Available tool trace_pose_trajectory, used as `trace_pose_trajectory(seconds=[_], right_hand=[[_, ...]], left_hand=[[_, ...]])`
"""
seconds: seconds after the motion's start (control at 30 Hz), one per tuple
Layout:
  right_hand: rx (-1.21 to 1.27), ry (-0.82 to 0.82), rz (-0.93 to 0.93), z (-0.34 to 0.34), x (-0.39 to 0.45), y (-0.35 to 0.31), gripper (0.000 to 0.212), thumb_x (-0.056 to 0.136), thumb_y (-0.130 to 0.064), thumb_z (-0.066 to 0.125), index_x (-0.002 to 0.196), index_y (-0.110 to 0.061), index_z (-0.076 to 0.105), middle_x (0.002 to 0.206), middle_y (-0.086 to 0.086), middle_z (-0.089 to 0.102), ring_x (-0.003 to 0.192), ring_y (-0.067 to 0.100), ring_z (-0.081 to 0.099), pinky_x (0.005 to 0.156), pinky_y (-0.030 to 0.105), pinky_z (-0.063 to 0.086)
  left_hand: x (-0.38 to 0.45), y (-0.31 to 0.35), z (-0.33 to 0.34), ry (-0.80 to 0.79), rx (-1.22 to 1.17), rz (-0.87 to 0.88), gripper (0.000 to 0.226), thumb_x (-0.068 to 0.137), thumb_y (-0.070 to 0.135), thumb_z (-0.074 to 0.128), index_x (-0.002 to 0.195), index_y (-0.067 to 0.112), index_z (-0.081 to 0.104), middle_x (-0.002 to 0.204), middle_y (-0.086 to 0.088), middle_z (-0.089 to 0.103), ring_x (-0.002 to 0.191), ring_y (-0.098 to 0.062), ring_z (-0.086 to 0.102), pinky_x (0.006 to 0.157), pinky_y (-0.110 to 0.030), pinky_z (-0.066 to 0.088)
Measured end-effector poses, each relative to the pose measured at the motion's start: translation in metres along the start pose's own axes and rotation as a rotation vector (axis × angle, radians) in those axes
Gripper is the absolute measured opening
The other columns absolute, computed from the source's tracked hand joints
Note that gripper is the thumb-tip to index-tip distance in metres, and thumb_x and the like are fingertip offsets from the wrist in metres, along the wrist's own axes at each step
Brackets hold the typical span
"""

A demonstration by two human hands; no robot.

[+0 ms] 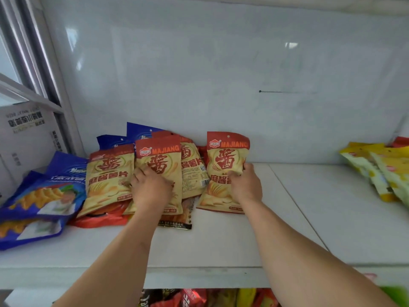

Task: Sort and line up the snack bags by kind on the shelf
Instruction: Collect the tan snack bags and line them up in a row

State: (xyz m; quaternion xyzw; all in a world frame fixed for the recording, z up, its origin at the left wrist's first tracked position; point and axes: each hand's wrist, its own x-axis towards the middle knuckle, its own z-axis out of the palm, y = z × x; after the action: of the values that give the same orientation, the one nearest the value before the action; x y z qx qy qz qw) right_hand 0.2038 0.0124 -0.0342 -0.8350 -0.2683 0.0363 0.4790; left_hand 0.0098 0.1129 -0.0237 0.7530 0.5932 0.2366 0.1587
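Note:
Several red-and-cream MAJIANG chip bags lean against the back wall of the white shelf (pixel 221 247). My left hand (pixel 150 187) grips the middle bag (pixel 159 156) of the overlapping group. My right hand (pixel 244 185) holds a separate bag (pixel 225 156) that stands to the right of the group. Another chip bag (pixel 108 173) leans at the group's left, and one with its back showing (pixel 192 171) stands behind. Blue snack bags (pixel 42 196) lie in a heap at the far left. Yellow bags (pixel 382 169) lie at the far right.
A red-orange bag (pixel 99 219) and a dark-edged bag (pixel 179 220) lie flat under the chip bags. A cardboard box (pixel 24 134) stands left beyond the shelf post. More snack bags (pixel 199 298) fill the shelf below. A seam (pixel 294 207) crosses the shelf.

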Motion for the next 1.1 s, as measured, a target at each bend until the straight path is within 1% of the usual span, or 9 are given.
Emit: trace_pose_trajectory(seconds=[0.13,0.27,0.47,0.57,0.7,0.77,0.83,0.97,1.1], right_hand=[[0.198,-0.042,0.03,-0.003,-0.004,-0.001,0.027,0.096,-0.031,0.061,0.118,-0.018,0.055,0.104,-0.006,0.066,0.098,0.022,0.066,0.079,0.033,0.049],[0.299,-0.102,0.051,-0.003,-0.007,0.001,0.017,0.096,-0.032,0.062,0.107,-0.019,0.062,0.1,-0.005,0.069,0.096,0.02,0.066,0.09,0.041,0.054],[0.435,-0.119,0.108,-0.001,-0.012,0.005,0.02,0.097,-0.03,0.061,0.114,-0.02,0.059,0.111,0.0,0.069,0.101,0.022,0.066,0.092,0.043,0.054],[0.515,-0.124,0.137,-0.004,-0.012,0.008,0.012,0.097,-0.029,0.063,0.106,-0.022,0.06,0.109,0.001,0.071,0.098,0.023,0.068,0.091,0.044,0.056],[0.56,-0.145,0.167,-0.02,-0.009,0.012,0.007,0.095,-0.034,0.064,0.095,-0.027,0.064,0.099,0.0,0.075,0.088,0.022,0.073,0.084,0.045,0.06],[0.561,-0.135,0.174,-0.032,-0.006,0.017,0.011,0.095,-0.038,0.064,0.093,-0.027,0.065,0.096,0.0,0.075,0.085,0.021,0.074,0.083,0.043,0.06],[0.555,-0.113,0.165,-0.046,-0.001,0.025,0.014,0.093,-0.041,0.065,0.094,-0.027,0.067,0.097,0.0,0.076,0.088,0.022,0.073,0.085,0.045,0.059],[0.562,-0.063,0.17,-0.077,0.01,0.042,0.014,0.095,-0.039,0.064,0.096,-0.026,0.068,0.098,0.0,0.076,0.09,0.022,0.073,0.086,0.044,0.059],[0.573,-0.025,0.18,-0.109,0.024,0.061,0.019,0.094,-0.041,0.065,0.101,-0.024,0.069,0.099,0.0,0.076,0.091,0.023,0.073,0.087,0.046,0.059]], left_hand=[[0.0,-0.001,0.001,-0.045,0.044,-0.022,0.108,0.089,0.053,0.063,0.156,-0.002,-0.002,0.165,-0.021,0.008,0.151,-0.04,0.009,0.122,-0.048,0.015],[-0.005,0.0,0.003,-0.006,0.014,0.027,0.11,0.084,0.055,0.068,0.156,0.004,0.002,0.163,-0.019,0.015,0.148,-0.041,0.019,0.119,-0.051,0.021],[-0.016,0.006,-0.002,0.035,-0.11,0.159,0.106,0.085,0.036,0.075,0.157,0.014,0.002,0.161,-0.016,0.012,0.132,-0.041,0.045,0.092,-0.048,0.051],[-0.018,0.015,-0.014,-0.053,-0.305,0.082,0.105,0.085,0.025,0.077,0.157,0.009,0.002,0.16,-0.017,0.018,0.135,-0.039,0.045,0.098,-0.047,0.048],[-0.021,0.022,-0.014,-0.246,-0.657,0.0,0.085,0.079,0.016,0.082,0.145,0.013,0.029,0.125,-0.005,0.061,0.116,-0.032,0.062,0.094,-0.046,0.054],[-0.028,0.028,-0.007,-0.295,-0.776,0.009,0.073,0.081,0.011,0.08,0.139,0.015,0.035,0.114,-0.001,0.063,0.103,-0.026,0.065,0.081,-0.04,0.057],[-0.035,0.038,0.002,-0.333,-0.852,0.021,0.061,0.085,0.007,0.076,0.133,0.018,0.04,0.114,-0.002,0.064,0.096,-0.023,0.065,0.07,-0.033,0.055],[-0.047,0.063,0.021,-0.418,-0.927,0.027,0.048,0.087,0.005,0.073,0.123,0.02,0.045,0.109,-0.006,0.07,0.092,-0.027,0.072,0.076,-0.047,0.062],[-0.057,0.095,0.037,-0.545,-0.974,-0.025,0.028,0.087,0.003,0.073,0.108,0.015,0.06,0.094,-0.01,0.076,0.082,-0.031,0.075,0.075,-0.05,0.062]])
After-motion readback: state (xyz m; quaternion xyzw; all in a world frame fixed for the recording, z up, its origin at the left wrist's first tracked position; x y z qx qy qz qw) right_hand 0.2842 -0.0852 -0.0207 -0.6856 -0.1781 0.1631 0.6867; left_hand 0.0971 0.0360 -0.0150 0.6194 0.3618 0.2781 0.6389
